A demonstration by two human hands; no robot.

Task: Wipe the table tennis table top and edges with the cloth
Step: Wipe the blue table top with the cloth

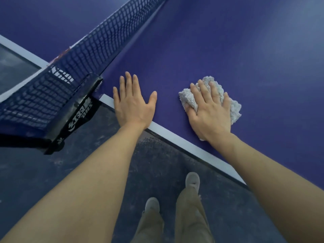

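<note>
Two hands lie on the purple-blue bench, both near its white edge line. One cloth, pale grey-white and nubbly like worn terry, sits bunched on the bench top just inside that edge line, its fuzzy rim showing beyond the fingertips and past the little-finger side of the hand. Over it the right hand presses flat, fingers fairly straight and slightly spread across the cloth, thumb tucked against a fold on the side nearest the other hand; most of the cloth is hidden under the palm. Beside it, further along the edge line toward the net, the left hand rests open with fingers together and thumb out, its palm crossing the edge line and touching no cloth. Between the two hands bare bench shows. Past the left hand the dark blue net runs across the bench, its black post clamp hanging over the edge line.
</note>
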